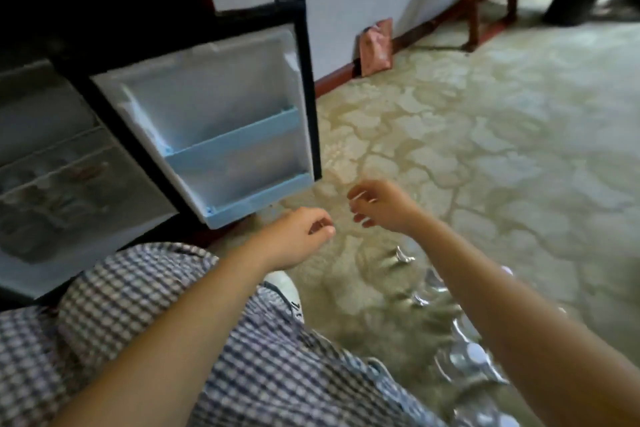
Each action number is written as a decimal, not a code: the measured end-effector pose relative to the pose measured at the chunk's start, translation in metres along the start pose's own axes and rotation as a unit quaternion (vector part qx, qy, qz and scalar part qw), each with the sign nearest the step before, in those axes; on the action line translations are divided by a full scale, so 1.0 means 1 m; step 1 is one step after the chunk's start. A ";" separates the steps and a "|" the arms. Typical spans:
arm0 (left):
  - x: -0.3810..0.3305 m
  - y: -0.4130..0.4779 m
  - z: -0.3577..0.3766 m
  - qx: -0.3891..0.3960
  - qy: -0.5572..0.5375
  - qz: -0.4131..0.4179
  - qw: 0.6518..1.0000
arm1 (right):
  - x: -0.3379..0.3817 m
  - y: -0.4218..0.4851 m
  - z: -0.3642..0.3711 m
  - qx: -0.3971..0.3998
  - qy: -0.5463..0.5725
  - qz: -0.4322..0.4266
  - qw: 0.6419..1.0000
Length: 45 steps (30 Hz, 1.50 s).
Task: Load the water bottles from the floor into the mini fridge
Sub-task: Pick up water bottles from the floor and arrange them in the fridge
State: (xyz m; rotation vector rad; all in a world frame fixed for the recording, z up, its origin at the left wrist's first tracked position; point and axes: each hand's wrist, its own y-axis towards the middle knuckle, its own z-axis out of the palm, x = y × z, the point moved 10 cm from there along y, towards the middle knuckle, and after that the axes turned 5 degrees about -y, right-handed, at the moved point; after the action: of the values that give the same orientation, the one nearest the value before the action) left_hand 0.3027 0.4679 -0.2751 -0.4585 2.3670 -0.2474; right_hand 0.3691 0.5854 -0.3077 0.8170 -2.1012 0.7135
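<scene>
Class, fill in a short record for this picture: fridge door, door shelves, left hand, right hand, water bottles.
fridge door: open
door shelves: two blue ones, no bottles visible
left hand: holds nothing, fingers loosely curled
right hand: holds nothing, above the carpet
water bottles: on the carpet, lower right, blurred

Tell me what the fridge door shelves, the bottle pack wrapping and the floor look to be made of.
Door shelves: likely plastic, pale blue, smooth and matt.
Bottle pack wrapping: seemingly clear shiny film, crinkled with bright glints.
Floor: probably carpet, matt patterned pile, though blur leaves it open.
</scene>
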 end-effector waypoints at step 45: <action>-0.014 0.040 0.252 0.221 -0.163 -0.082 0.958 | -0.138 -0.105 -0.042 0.039 -0.116 0.022 0.992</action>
State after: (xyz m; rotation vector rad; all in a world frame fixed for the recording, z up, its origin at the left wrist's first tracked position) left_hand 0.4726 0.4975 -0.4635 -0.4395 1.8806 -0.7045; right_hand 0.5356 0.5908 -0.3725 0.9366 -2.3162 0.7596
